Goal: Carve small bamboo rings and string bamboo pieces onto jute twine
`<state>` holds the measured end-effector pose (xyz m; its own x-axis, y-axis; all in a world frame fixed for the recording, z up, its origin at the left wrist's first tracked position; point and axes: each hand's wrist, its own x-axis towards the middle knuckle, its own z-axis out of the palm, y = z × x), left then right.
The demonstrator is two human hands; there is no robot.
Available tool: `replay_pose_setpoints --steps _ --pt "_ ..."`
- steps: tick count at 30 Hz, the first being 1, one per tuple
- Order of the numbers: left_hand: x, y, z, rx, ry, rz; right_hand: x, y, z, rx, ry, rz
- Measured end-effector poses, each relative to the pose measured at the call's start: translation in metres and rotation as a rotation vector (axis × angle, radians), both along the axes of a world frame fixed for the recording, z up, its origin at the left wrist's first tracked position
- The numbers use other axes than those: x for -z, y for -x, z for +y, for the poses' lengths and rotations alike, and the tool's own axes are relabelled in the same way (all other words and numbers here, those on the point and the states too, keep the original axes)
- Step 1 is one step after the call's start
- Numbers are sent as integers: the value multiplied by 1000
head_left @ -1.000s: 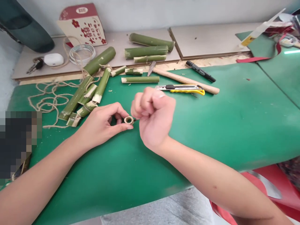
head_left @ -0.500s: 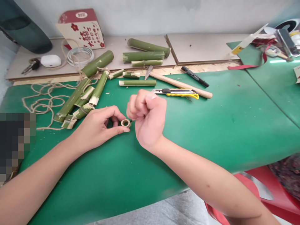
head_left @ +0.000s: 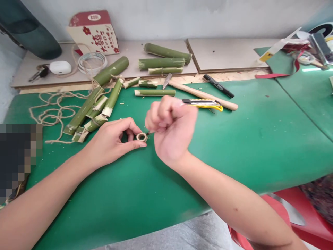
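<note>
My left hand (head_left: 114, 140) pinches a short bamboo tube (head_left: 142, 137) between thumb and fingertips, its hollow pale end facing up toward me. Close on its right, my right hand (head_left: 173, 130) is curled into a fist with the wrist bent back. A thin dark tip pokes out from the fist against the tube's side; the rest of what it grips is hidden. Fine shavings cling where the tip meets the bamboo. Beyond the fist lies a yellow utility knife (head_left: 217, 107), partly covered by my right hand.
Bamboo pieces (head_left: 84, 111) and loose twine (head_left: 53, 109) lie at left. A hammer (head_left: 203, 93) and black marker (head_left: 218, 85) rest behind the knife. A tape roll (head_left: 92, 64), a white earphone case (head_left: 60, 67) and a red-and-cream box (head_left: 96, 36) stand on the back boards (head_left: 234, 52).
My right fist has rolled slightly to the right, covering more of the knife. My left hand keeps its pinch on the bamboo tube. The whole view has shifted a little.
</note>
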<state>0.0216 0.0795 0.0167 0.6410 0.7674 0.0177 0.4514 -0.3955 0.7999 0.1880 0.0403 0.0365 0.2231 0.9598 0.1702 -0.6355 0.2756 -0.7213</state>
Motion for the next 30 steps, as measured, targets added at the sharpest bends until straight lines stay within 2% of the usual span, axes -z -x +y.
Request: replay_pose_setpoints --steps 17,30 --pt "1 1 0 33 -10 32 -12 -2 1 -25 45 -28" --pt "0 2 0 69 -10 11 -3 0 -2 -69 3 7"
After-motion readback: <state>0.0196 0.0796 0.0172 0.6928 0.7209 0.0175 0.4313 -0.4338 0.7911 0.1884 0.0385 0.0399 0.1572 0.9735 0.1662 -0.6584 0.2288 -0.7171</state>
